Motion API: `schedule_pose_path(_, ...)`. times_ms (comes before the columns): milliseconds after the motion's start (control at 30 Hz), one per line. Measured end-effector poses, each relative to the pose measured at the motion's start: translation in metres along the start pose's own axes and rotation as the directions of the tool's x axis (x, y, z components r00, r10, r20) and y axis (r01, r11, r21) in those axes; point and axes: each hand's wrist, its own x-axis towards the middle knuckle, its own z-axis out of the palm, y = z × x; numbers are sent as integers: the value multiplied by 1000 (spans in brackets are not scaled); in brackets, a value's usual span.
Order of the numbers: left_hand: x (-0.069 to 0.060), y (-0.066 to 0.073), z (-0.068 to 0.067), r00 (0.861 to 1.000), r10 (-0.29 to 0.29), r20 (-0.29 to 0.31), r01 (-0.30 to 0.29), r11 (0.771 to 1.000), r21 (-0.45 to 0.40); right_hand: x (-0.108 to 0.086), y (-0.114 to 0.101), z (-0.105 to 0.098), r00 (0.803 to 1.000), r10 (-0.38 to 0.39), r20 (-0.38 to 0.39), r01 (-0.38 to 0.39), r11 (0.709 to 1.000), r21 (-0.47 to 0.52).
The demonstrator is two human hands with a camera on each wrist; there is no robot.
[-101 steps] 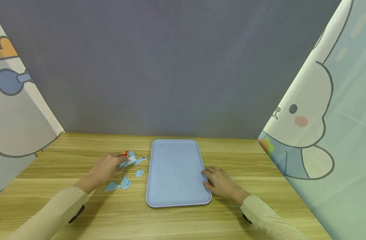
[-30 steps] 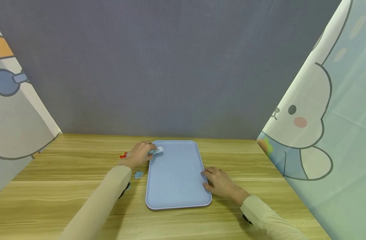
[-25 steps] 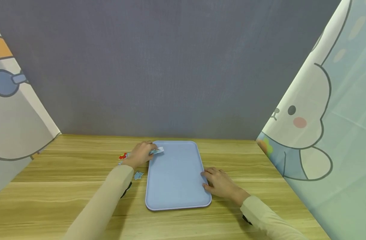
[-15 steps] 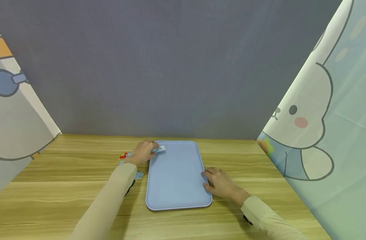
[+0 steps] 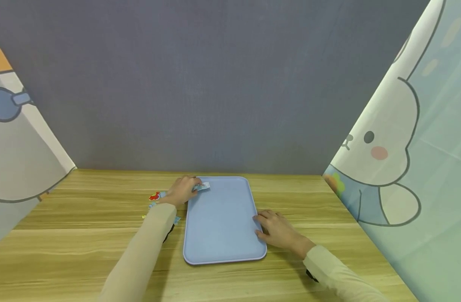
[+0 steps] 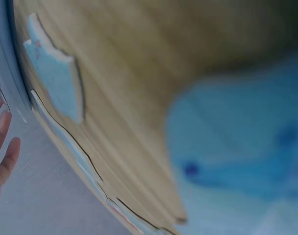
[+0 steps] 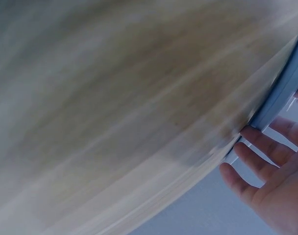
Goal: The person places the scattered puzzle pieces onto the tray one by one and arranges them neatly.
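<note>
At the far left corner of the pale blue tray, my left hand pinches a light blue and white puzzle piece. That piece lies over the tray's corner; the fingers hide part of it. My right hand rests against the tray's right rim, its fingertips touching the edge. In the right wrist view the fingers are spread and fairly straight by the rim. Irregular light blue pieces lie left of the tray, partly covered by my left arm: one with red and another near the tray.
The wooden tabletop surrounds the tray. A grey panel stands along the back, with cartoon-printed sheets at the sides. In the left wrist view a blue piece lies beside the tray edge, and a large blurred blue piece is close to the camera.
My left hand went from the pieces on the table to the tray's far left corner with a piece in its fingers, then shifted slightly right. My right hand has stayed at the rim.
</note>
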Motion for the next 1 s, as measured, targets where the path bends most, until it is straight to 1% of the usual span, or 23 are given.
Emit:
schedule_pose_path(133, 3, 2, 0, 1000, 0, 8, 0, 1000, 14, 0, -1, -1, 1000, -3, 2, 3, 1000, -3)
schedule_pose_path(400, 8, 8, 1, 1000, 4, 16, -4, 1000, -6, 1, 0, 0, 1000, -4, 3, 4, 1000, -7)
schedule_pose_path(667, 10, 6, 4, 1000, 11, -1, -11, 1000, 16, 1, -1, -1, 1000, -5, 2, 5, 1000, -7)
schedule_pose_path(867, 10, 6, 5, 1000, 1, -7, -1, 1000, 16, 0, -1, -1, 1000, -8, 3, 8, 1000, -10)
schedule_pose_path(1000, 11, 7, 5, 1000, -18, 5, 17, 1000, 22, 0, -2, -2, 1000, -9, 2, 9, 1000, -7)
